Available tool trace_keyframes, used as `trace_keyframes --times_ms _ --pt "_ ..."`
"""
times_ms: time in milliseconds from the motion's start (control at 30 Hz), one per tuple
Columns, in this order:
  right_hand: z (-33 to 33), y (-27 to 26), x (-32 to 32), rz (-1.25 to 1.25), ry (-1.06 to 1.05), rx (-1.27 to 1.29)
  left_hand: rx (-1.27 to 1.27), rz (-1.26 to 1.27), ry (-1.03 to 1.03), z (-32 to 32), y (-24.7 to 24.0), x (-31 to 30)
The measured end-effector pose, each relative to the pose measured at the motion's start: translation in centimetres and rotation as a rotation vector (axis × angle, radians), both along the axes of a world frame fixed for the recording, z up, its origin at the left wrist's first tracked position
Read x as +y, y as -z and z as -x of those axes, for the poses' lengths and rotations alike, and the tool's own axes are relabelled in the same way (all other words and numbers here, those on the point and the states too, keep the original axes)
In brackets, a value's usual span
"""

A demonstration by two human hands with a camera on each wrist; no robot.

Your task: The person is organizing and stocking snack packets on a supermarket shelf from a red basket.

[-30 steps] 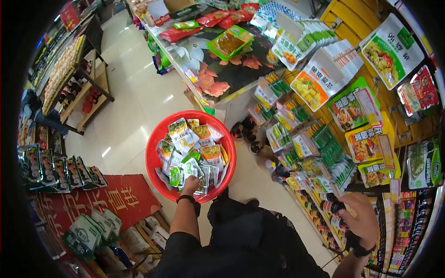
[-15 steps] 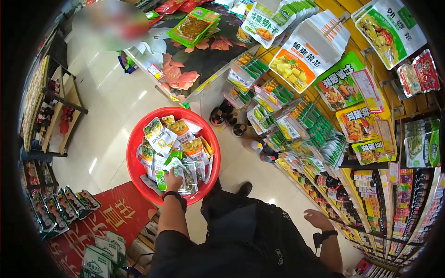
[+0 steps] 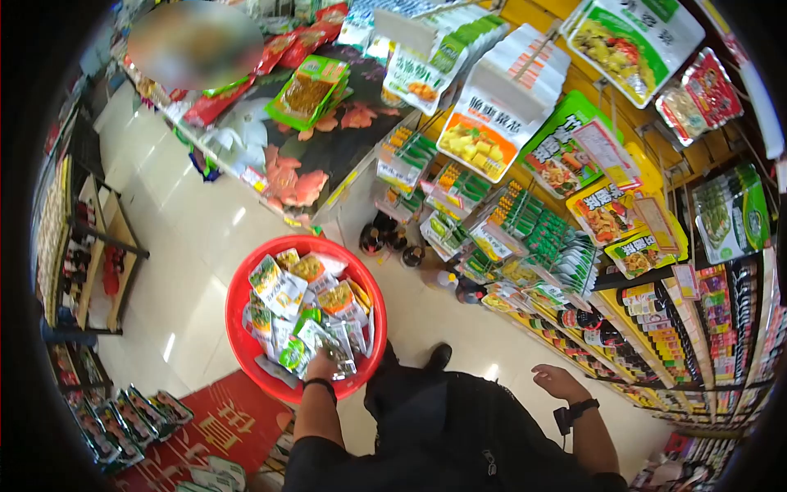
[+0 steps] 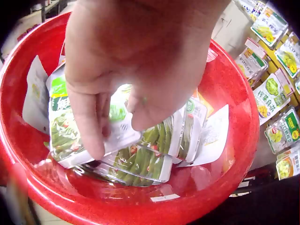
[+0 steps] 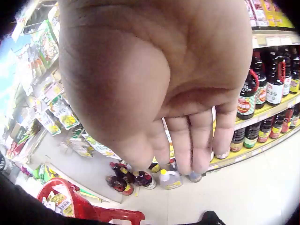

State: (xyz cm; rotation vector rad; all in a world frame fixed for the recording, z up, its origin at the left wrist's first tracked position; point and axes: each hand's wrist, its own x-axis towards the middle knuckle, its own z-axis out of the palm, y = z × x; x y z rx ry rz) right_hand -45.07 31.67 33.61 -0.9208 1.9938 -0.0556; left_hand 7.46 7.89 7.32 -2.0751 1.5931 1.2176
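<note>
A round red tub (image 3: 238, 361) holds a heap of flat food packets (image 3: 279, 287). My left hand (image 4: 140, 70) reaches down into it, thumb and fingers pinching a clear-fronted packet of green pickled vegetables (image 4: 65, 133). More packets of green beans or peppers (image 4: 136, 164) lie fanned beneath that one, along the near side of the tub. My right hand (image 3: 559, 384) hangs in the air to the right, away from the shelves; its palm and loosely straight fingers (image 5: 201, 145) show in the right wrist view, holding nothing.
Hanging packets (image 3: 484, 131) fill the rack at right, above shelves of bottles (image 3: 590, 328). Dark bottles (image 3: 393, 238) stand on the floor beyond the tub. A flower-patterned table (image 3: 295, 176) is ahead, a red sign (image 3: 205, 435) at lower left and a wooden shelf unit (image 3: 115, 246) farther left.
My right hand has come away from the bottle shelf and down beside my body. The left hand stays in the tub, shifting among the packets at its near side. The head view has swung.
</note>
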Motion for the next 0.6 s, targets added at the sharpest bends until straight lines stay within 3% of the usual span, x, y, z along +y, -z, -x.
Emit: trace_keyframes --times_ms 33,67,100,167,233,267,333,367,467,500,600 --pt "-0.3 -0.4 -1.1 0.031 -0.024 0.003 0.046 0.115 0.366 -4.2 12.1 1.8" --pt "-0.4 -0.5 -1.8 0.042 -0.042 0.001 -0.063 -0.152 0.315 -1.8 4.7 0.1" --pt "-0.4 -0.3 -2.1 0.045 -0.059 -0.007 -0.091 -0.169 0.464 -3.7 10.4 1.3" --pt "0.1 0.1 -2.5 0.051 -0.090 -0.016 -0.095 -0.217 0.358 -2.0 3.3 1.3" --pt "0.5 0.3 -2.5 0.013 -0.091 -0.019 -0.127 -0.130 0.277 -2.2 2.3 2.1" --pt "0.6 0.5 -2.3 -0.010 -0.093 -0.026 -0.142 -0.089 0.372 -3.9 6.7 2.9" --pt "1.0 1.2 -1.6 -0.030 -0.098 -0.011 -0.174 -0.062 0.172 -1.8 -0.9 2.6" --pt "1.2 1.5 -1.1 -0.043 -0.099 -0.005 -0.170 -0.041 0.107 -1.4 -2.4 2.2" --pt "2.0 2.5 0.4 -0.089 -0.137 0.021 -0.195 0.005 0.072 -1.9 -1.3 1.8" --pt "2.2 2.5 0.7 -0.102 -0.152 0.034 -0.180 0.006 0.045 -1.1 -3.1 1.1" --pt "2.1 2.2 1.0 -0.096 -0.137 0.041 -0.185 -0.020 0.183 -0.8 -2.9 -0.1"
